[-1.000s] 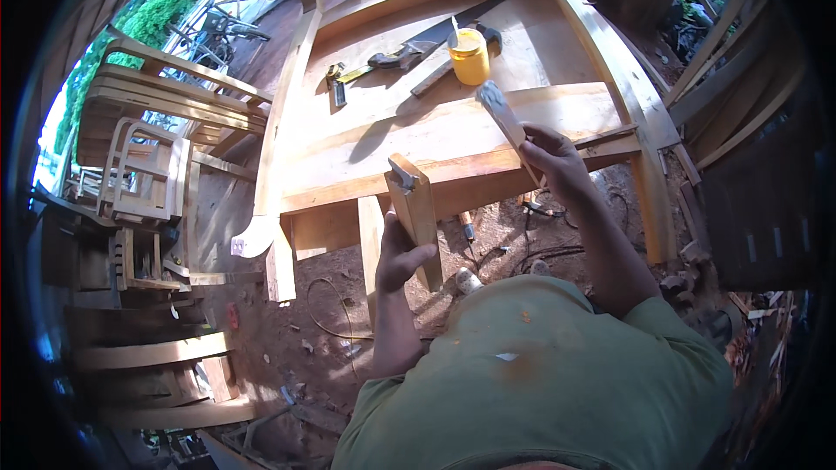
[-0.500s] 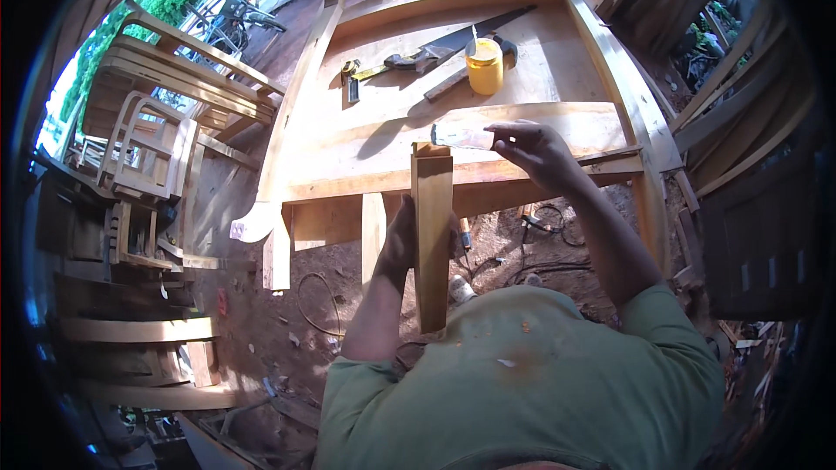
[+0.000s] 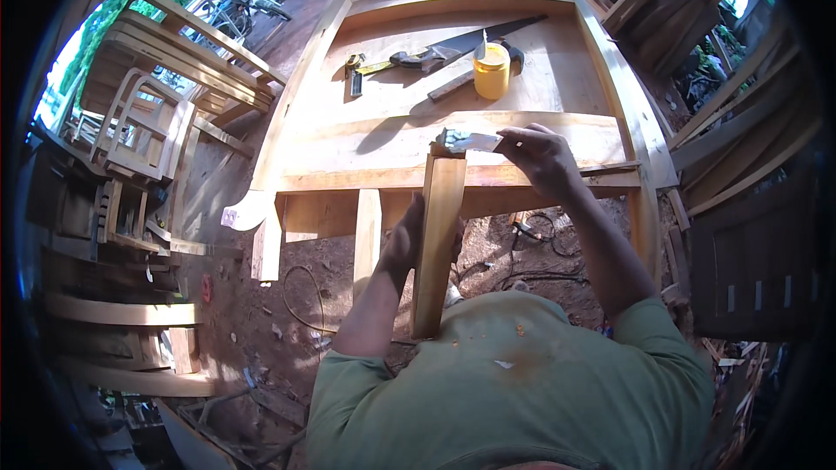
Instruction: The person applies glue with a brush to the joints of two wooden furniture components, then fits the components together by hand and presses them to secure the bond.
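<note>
My left hand (image 3: 406, 233) is closed around a wooden post (image 3: 435, 244), which stands upright against my body with its top end forward. My right hand (image 3: 542, 155) pinches one end of a flat whitish strip (image 3: 476, 140). The strip's other end, smeared grey-white, lies at the narrowed tip (image 3: 446, 153) of the post. Whether it is a brush or a spreader I cannot make out. Beyond my hands, a yellow jar (image 3: 492, 76) with a pale stick in it rests on a wooden panel (image 3: 557, 78).
A handsaw (image 3: 475, 42), a hammer (image 3: 453, 84) and a yellow-black tool (image 3: 355, 70) lie by the jar. The panel's frame (image 3: 366, 179) spans ahead of me. Chair frames (image 3: 152, 135) stand left. Cables (image 3: 549, 239) lie on the dirt floor.
The strip's smeared end has turned and now sits on the post's tip. The post leans slightly more, its top shifted right. My head view has shifted a little.
</note>
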Motion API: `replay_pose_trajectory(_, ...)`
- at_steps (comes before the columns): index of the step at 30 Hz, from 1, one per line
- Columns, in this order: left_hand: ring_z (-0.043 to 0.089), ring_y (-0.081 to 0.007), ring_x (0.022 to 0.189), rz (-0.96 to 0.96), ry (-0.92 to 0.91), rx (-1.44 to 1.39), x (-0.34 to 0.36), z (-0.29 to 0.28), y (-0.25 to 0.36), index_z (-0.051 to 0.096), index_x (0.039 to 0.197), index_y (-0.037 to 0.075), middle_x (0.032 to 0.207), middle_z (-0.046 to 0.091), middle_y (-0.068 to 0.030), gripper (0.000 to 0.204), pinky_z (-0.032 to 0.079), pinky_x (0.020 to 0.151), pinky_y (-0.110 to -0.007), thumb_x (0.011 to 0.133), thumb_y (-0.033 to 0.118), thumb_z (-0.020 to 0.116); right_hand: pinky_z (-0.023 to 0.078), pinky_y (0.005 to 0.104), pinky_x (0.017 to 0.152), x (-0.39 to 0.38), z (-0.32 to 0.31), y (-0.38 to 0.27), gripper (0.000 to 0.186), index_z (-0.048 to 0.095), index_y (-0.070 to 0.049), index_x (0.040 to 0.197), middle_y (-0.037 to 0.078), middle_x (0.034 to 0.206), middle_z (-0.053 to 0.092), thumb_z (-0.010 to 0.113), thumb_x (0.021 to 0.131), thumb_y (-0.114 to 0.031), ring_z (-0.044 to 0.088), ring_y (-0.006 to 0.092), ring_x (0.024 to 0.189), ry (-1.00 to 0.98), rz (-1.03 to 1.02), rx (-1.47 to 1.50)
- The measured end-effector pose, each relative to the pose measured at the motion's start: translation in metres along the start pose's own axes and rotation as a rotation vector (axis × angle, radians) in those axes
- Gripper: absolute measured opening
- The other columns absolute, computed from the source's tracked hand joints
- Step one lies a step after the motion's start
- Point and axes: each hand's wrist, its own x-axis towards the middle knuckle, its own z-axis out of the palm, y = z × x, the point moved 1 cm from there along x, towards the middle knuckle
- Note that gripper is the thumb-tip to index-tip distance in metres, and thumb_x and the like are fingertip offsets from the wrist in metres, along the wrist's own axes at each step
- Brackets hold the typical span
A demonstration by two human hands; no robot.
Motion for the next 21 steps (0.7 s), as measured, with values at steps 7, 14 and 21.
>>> replay_pose_trajectory(7,0.064,-0.0283,0.063,0.037,-0.022,-0.003,0.003,-0.002,-0.004,0.059,0.115,0.002,0.081,0.064,-0.0176,0.074,0.054,0.054,-0.04,0.1,0.068,0.027,0.054,0.031,0.075,0.0,0.002,-0.003,0.019,0.075,-0.007,0.108,0.009,0.09,0.071,0.073,0.09,-0.013,0.069,0.0165,0.082,0.065,-0.007,-0.093)
replay_pose_trajectory(14,0.063,-0.0278,0.061,0.0,0.014,0.022,0.009,0.003,-0.004,0.061,0.11,0.002,0.079,0.064,-0.0173,0.073,0.054,0.053,-0.039,0.102,0.065,0.024,0.053,0.0305,0.076,-0.007,0.01,0.007,0.019,0.074,-0.006,0.109,0.008,0.09,0.07,0.071,0.092,-0.011,0.067,0.0168,0.083,0.044,0.04,0.037)
replay_pose_trajectory(21,0.063,-0.0269,0.06,0.03,0.075,-0.05,0.006,-0.002,-0.009,0.061,0.107,0.002,0.078,0.063,-0.0165,0.077,0.053,0.053,-0.037,0.099,0.07,0.026,0.052,0.0297,0.083,-0.013,-0.019,0.025,0.023,0.072,0.002,0.111,0.01,0.101,0.069,0.071,0.091,-0.009,0.066,0.016,0.092,-0.034,0.118,0.274)
